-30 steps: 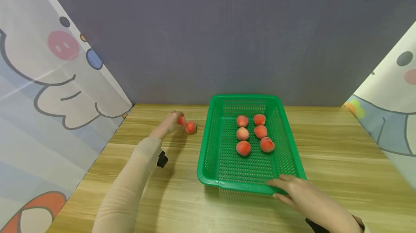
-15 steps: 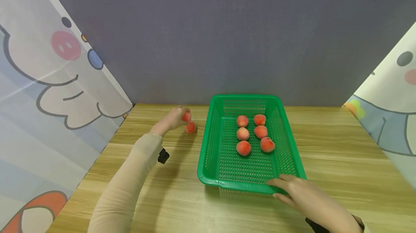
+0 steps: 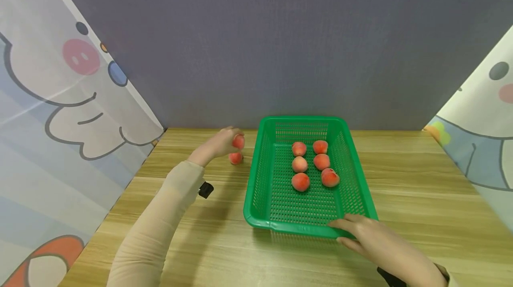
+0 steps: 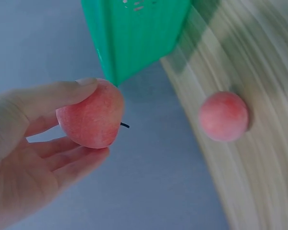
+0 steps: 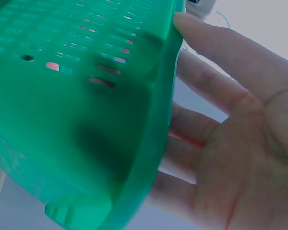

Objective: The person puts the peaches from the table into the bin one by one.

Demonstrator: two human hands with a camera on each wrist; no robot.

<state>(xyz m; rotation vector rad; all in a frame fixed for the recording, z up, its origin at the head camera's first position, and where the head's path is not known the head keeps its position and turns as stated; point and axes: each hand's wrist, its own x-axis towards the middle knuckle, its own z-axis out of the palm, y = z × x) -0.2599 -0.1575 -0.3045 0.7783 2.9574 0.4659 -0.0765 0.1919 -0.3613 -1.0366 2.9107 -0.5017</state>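
Observation:
My left hand [image 3: 216,145] holds a red peach [image 3: 238,141] just above the table, left of the green basket [image 3: 296,228]. In the left wrist view, thumb and fingers pinch this peach [image 4: 92,117] from opposite sides, and a short dark stem pokes out of it. A second peach [image 3: 235,158] lies on the table below the held one. My right hand [image 3: 374,239] grips the basket's front right corner by its rim, the thumb outside it. Several peaches [image 3: 300,182] lie in two rows on the basket floor.
The wooden table [image 3: 421,198] extends on both sides of the basket. A grey wall [image 3: 256,46] rises behind it, close to the basket's far rim. Printed cartoon sheets [image 3: 48,144] border the left and right sides.
My left hand has lifted the peach off the table and carried it right, towards the basket. The right hand and the basket have stayed in place.

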